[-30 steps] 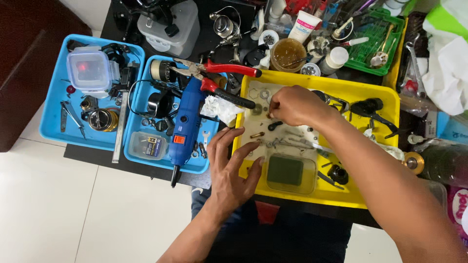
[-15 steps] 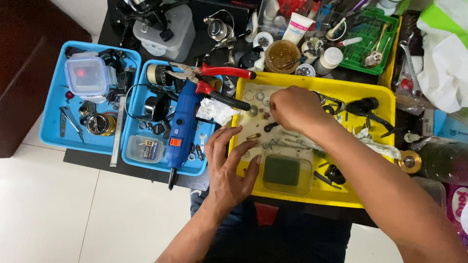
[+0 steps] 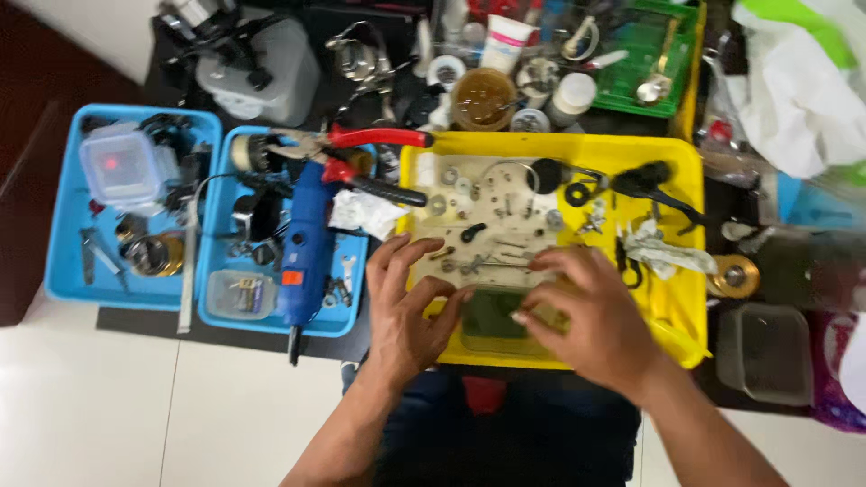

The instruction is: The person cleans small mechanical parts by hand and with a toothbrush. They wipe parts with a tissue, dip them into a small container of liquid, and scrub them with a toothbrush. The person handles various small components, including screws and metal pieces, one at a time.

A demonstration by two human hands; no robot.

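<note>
A dark worktable (image 3: pixel 135 317) is carrying everything, standing over a pale tiled floor (image 3: pixel 108 415). Lying directly on it, at the left, are two blue trays (image 3: pixel 63 280) side by side, their rims touching or nearly so. Right of them a yellow tray (image 3: pixel 687 261) is sitting at the near edge. Farther back a green basket (image 3: pixel 645 90) and a grey container (image 3: pixel 271 77) are resting. At the near right a clear plastic box (image 3: pixel 767 352) is sitting beside the yellow tray.
</note>
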